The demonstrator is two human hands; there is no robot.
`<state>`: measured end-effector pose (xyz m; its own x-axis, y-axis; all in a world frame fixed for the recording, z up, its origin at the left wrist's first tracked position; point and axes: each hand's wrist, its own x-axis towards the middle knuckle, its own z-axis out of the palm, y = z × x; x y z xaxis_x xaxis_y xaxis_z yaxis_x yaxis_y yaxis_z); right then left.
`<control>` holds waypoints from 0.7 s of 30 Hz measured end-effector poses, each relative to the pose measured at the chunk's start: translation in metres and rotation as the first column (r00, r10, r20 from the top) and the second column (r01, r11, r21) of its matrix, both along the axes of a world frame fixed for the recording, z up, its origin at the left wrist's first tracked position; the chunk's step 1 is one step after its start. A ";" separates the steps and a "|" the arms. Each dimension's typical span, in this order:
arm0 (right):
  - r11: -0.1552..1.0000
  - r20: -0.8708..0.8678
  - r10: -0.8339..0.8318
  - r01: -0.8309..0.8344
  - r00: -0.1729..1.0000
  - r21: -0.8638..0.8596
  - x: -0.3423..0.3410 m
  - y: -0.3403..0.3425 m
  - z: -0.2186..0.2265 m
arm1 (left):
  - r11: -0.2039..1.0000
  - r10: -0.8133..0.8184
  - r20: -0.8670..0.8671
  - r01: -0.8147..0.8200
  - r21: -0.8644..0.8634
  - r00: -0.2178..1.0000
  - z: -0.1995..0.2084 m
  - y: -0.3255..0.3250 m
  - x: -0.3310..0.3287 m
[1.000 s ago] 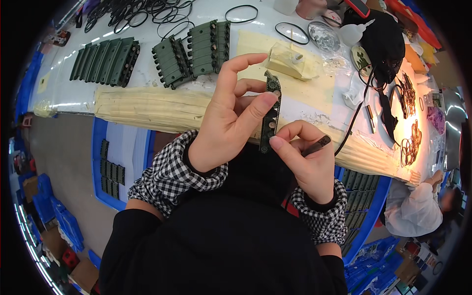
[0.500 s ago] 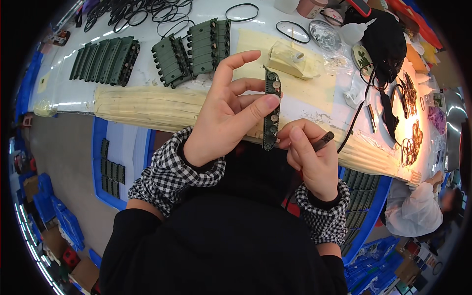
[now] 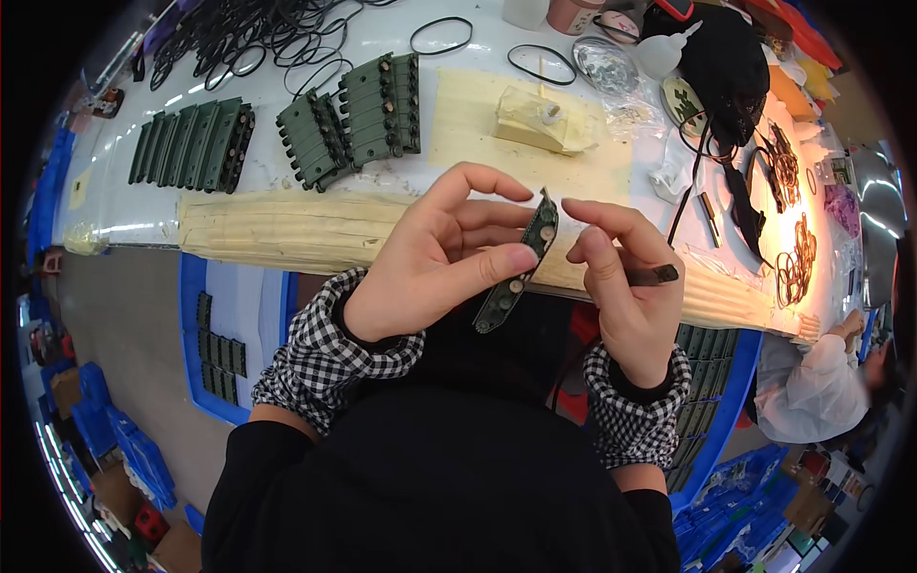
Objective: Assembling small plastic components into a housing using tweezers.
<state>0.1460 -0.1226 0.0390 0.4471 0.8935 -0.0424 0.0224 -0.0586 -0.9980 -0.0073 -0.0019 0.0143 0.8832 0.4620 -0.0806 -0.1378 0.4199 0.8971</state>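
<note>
Between the thumb and fingers of my left hand point(image 3: 420, 263) is a long, dark green toy tank track piece point(image 3: 501, 304) with small round wheels along its side. It tilts, its upper end leaning right, above the table's front edge. Just right of it, my right hand point(image 3: 630, 301) grips a short dark stick-like tool point(image 3: 656, 276) whose working tip I cannot make out. The index finger of that hand reaches toward the piece's upper end, with a small gap between. On the table beyond lie stacks of similar green pieces point(image 3: 191, 143), with more stacks point(image 3: 377, 115) near the middle.
A yellowish taped block point(image 3: 540, 122) sits on a pale sheet. Black rubber loops point(image 3: 239, 43) lie at the back left. A black bag point(image 3: 731, 76) is at the right. Blue trays point(image 3: 194, 329) with green parts stand below the table edge. Another person point(image 3: 812, 392) sits far right.
The track piece has been lowered and tipped, its top now leaning right. My right hand has moved up and right, away from its lower end, with the index finger stretched out.
</note>
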 end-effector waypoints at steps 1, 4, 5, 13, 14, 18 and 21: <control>0.999 0.031 0.046 -0.046 0.998 -0.006 0.005 0.001 0.004 | 0.998 -0.055 -0.006 0.055 0.014 0.998 -0.001 0.000 -0.001; 0.975 -0.047 0.222 -0.222 0.974 0.006 0.019 0.003 0.002 | 0.978 -0.210 -0.003 0.210 0.003 0.978 -0.003 0.002 -0.004; 0.966 -0.076 0.255 -0.258 0.964 -0.021 0.023 0.003 0.003 | 0.976 -0.217 0.000 0.217 0.008 0.976 -0.004 0.002 -0.004; 0.895 -0.225 0.403 -0.433 0.887 -0.105 0.041 0.004 0.003 | 0.967 -0.255 -0.034 0.254 -0.038 0.966 -0.006 0.001 -0.006; 0.892 -0.195 0.420 -0.443 0.886 -0.094 0.041 0.003 -0.001 | 0.966 -0.257 -0.038 0.255 -0.040 0.966 -0.006 0.001 -0.006; 0.906 -0.123 0.393 -0.407 0.911 -0.117 0.033 0.003 -0.001 | 0.969 -0.241 -0.060 0.238 -0.060 0.969 -0.005 0.002 -0.008; 0.920 -0.189 0.366 -0.385 0.911 -0.076 0.033 0.003 -0.006 | 0.968 -0.248 -0.065 0.245 -0.055 0.966 -0.005 0.003 -0.006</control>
